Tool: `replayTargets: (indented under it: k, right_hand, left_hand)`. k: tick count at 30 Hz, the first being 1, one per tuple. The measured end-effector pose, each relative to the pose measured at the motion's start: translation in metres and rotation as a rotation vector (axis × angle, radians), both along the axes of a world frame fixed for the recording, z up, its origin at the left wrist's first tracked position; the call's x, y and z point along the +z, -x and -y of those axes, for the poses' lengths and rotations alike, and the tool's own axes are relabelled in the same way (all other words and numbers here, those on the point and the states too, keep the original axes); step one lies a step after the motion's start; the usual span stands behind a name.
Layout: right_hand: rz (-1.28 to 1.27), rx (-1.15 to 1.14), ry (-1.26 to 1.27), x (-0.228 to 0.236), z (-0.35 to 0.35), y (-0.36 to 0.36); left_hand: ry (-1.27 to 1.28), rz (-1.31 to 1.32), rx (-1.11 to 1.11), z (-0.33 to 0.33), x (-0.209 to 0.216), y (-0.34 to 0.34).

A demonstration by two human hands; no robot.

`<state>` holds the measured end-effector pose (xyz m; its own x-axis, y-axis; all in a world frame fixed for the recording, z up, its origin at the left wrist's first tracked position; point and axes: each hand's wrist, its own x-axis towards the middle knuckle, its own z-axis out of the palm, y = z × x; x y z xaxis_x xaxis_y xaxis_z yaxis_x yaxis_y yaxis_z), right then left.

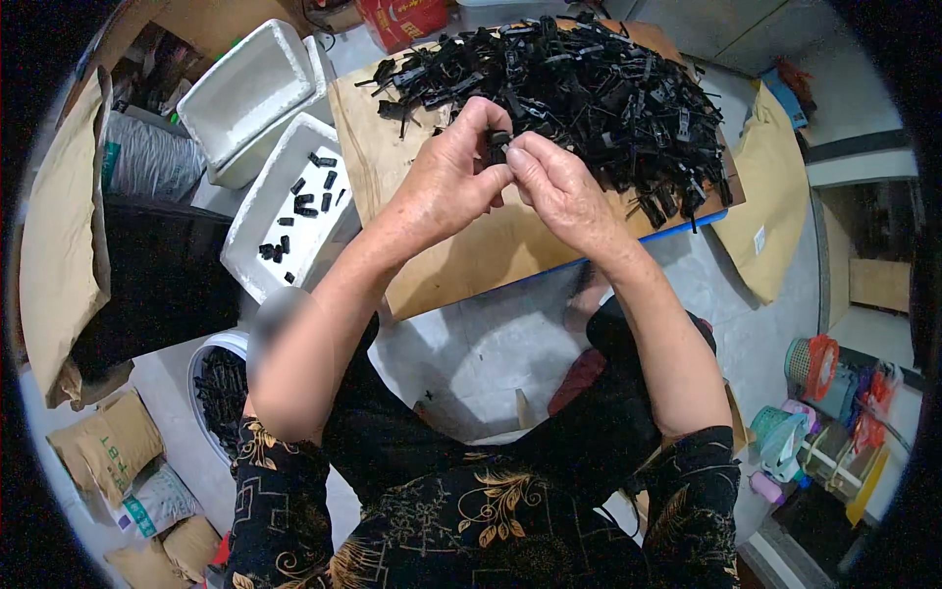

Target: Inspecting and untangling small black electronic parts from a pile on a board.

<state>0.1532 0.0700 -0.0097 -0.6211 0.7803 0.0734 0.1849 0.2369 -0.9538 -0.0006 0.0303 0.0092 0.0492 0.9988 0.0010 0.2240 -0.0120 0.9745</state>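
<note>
Over the wooden board [451,273], my two hands meet around a small black plastic part [498,147]. My left hand [456,172] pinches it between thumb and curled fingers. From the other side, the thumb and fingertips of my right hand [554,182] press against the same part, hiding much of it. Just beyond my hands, a large heap of black plastic pieces [579,98] covers the far part of the board. Left of my left forearm stands a white foam box [257,221] with several small black pieces scattered on its bottom.
A second white foam box [240,93] stands behind the first. Near my left elbow is a white bucket [201,353] of black pieces. Brown paper sacks [108,447] lie at lower left; another paper sack [765,221] leans right of the board. Baskets and bags [810,368] crowd the far right.
</note>
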Motion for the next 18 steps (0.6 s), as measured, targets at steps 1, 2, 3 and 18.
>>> replayTargets:
  k: [1,2,3,18]
  right_hand:
    - [0.006,-0.016,-0.029,0.0,0.001,0.002]
    - [0.012,-0.034,-0.058,0.0,0.001,0.004]
    - [0.01,-0.033,-0.057,0.0,0.002,0.008]
    - [-0.133,-0.248,0.079,0.008,-0.005,0.002]
  left_hand:
    - [0.0,0.001,0.001,0.0,-0.004,0.001]
    - [-0.09,-0.094,0.039,-0.001,-0.009,0.002]
    - [-0.18,-0.191,0.077,-0.001,-0.01,0.003]
    - [0.014,0.545,0.101,-0.015,0.005,0.002]
